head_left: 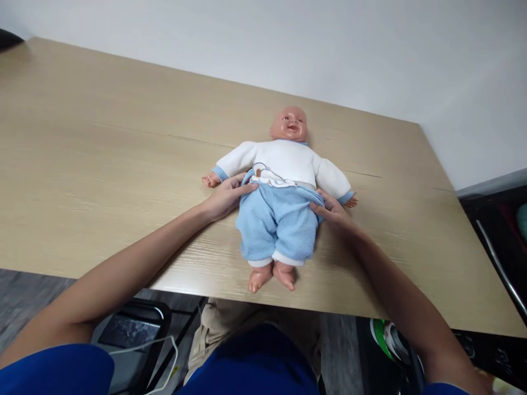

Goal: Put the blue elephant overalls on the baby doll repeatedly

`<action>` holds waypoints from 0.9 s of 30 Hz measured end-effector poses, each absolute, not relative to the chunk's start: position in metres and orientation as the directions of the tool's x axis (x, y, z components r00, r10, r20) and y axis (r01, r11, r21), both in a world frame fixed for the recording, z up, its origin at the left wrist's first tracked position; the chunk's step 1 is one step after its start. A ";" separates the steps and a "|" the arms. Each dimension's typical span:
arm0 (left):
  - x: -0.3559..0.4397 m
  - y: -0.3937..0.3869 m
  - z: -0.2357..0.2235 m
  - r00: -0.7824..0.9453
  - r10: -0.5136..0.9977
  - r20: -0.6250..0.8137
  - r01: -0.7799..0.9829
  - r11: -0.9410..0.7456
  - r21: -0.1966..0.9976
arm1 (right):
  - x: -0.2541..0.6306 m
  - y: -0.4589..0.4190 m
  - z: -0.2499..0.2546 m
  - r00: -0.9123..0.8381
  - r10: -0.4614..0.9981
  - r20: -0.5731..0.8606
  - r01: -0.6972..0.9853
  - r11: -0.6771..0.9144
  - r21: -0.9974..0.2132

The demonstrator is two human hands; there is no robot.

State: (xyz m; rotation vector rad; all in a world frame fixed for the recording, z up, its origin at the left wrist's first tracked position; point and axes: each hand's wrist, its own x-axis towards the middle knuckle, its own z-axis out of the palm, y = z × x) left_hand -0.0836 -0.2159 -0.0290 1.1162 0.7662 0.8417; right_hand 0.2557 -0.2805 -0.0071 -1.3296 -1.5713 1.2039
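Observation:
A baby doll [289,125] lies on its back on the wooden table [123,164], head toward the wall and bare feet near the front edge. It wears a white long-sleeved top [284,159] with blue cuffs and light blue fleece pants [296,225] with white hems. At the left side of the waist, my left hand [227,196] grips the pants' waistband, thumb on top. My right hand [329,208] pinches the waistband on the opposite side, fingers partly hidden by the cloth. A printed figure shows on the bunched cloth at the waist.
Below the table's left front is a chair [123,334] with a dark-screened device and a white cable [175,351]. A green and white round object [382,337] sits under the right front. Dark furniture with a metal bar [500,266] stands right. A white wall [288,49] rises behind.

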 end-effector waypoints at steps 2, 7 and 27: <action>-0.087 -0.215 -0.024 0.482 0.874 -0.067 -0.117 0.140 0.983 | 0.257 -0.283 -0.004 -0.208 0.978 -0.006 0.327 0.064 -0.943; -0.088 -0.210 -0.008 0.501 0.848 0.172 -0.033 -0.180 0.983 | 0.248 -0.292 0.011 -0.204 0.951 0.232 0.414 0.298 -0.860; -0.087 -0.160 -0.028 0.518 0.845 0.136 0.072 -0.201 0.977 | 0.260 -0.234 -0.037 0.008 0.997 0.074 0.145 0.072 -0.987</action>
